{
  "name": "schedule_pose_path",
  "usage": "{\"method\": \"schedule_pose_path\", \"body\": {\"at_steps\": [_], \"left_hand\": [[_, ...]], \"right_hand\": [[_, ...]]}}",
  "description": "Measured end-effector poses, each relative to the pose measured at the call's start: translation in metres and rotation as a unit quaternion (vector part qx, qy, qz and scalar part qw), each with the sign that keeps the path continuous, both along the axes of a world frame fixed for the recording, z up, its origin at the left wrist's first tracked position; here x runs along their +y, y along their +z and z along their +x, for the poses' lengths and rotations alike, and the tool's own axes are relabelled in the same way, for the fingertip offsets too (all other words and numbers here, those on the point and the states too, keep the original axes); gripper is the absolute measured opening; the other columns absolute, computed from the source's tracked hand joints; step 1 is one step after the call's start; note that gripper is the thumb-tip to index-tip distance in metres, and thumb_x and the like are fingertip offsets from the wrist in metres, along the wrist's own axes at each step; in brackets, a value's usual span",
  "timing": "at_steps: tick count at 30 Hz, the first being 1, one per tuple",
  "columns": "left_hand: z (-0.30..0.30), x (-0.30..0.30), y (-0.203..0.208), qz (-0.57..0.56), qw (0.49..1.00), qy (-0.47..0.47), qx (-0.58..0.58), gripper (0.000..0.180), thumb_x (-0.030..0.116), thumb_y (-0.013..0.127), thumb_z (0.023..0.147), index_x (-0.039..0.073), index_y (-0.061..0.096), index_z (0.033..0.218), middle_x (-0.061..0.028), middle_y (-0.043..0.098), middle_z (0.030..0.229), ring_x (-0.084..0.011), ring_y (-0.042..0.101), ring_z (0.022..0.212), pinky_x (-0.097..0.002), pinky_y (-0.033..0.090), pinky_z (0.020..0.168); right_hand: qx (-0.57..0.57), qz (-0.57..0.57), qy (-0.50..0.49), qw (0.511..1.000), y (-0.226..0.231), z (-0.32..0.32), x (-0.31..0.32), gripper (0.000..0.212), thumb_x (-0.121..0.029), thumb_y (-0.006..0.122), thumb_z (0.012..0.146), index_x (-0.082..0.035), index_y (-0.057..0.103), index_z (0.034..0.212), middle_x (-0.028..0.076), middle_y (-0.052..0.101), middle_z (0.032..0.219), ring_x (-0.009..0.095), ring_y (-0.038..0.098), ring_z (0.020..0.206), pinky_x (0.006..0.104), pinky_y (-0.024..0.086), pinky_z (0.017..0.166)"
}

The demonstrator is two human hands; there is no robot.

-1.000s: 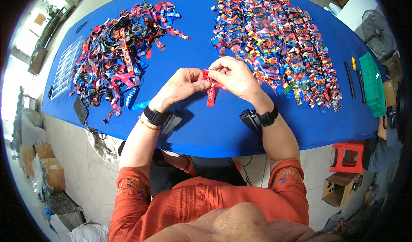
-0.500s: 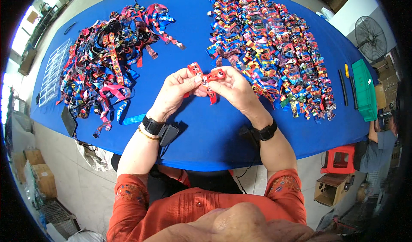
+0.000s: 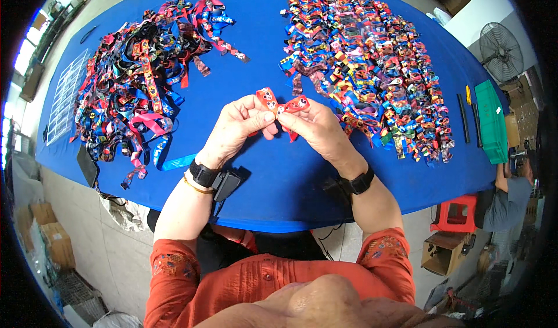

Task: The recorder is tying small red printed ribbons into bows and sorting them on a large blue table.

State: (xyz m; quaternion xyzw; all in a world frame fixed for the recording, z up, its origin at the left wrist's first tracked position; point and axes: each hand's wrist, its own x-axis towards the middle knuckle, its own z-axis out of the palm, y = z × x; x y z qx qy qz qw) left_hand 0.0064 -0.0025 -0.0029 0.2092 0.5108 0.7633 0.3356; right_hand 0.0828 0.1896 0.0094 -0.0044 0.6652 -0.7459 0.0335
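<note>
A red patterned ribbon [image 3: 268, 100], folded into crossing loops like a bow, is pinched between both hands above the blue table. My left hand [image 3: 241, 123] grips its left side, thumb tip near the middle. On the other side my right hand [image 3: 314, 124] pinches it, its thumb close to the left one; the ribbon's lower part is partly hidden behind the fingers. To the left lies a tangled heap of colourful printed ribbons [image 3: 131, 84]. At the right, many folded ribbon pieces [image 3: 372, 66] lie in long rows.
The blue cloth-covered table [image 3: 279, 188] spreads out in front of me. A green crate [image 3: 492, 122], black rods [image 3: 463, 117] and a yellow-handled tool [image 3: 468, 94] are at its right side. A clear compartment tray [image 3: 67, 98] lies far left. Beyond stand a fan [image 3: 501, 50] and a red stool [image 3: 455, 214].
The ribbon's loops have shifted, and its lower tail shows less below my fingers. Both hands stay in about the same place. The view has tilted slightly.
</note>
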Motion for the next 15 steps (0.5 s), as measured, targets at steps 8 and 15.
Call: {"method": "schedule_pose_path", "body": {"at_steps": [8,15], "left_hand": [[-0.0012,-0.0031,-0.0029,-0.014,1.000,0.005,0.003,0.013,0.012,0.068,0.094,0.003,0.063,0.101,-0.0047,0.068,0.083,-0.0097,0.064,0.070,-0.0216,0.048,0.059],[0.0003,-0.0035,0.0014,-0.031,0.999,0.001,0.016,0.017,0.015,0.070,0.093,0.005,0.065,0.106,-0.0008,0.068,0.082,-0.0051,0.061,0.066,-0.0181,0.045,0.055]], "right_hand": [[0.009,-0.033,-0.019,0.999,-0.0020,-0.0011,-0.0066,0.013,-0.015,0.066,0.096,-0.002,0.066,0.100,-0.001,0.066,0.084,0.003,0.057,0.072,0.0194,0.043,0.061],[-0.003,0.026,-0.037,0.999,0.0039,0.0015,-0.0054,0.018,-0.020,0.066,0.097,-0.002,0.068,0.096,-0.001,0.065,0.078,0.004,0.056,0.065,0.0193,0.042,0.055]]}}
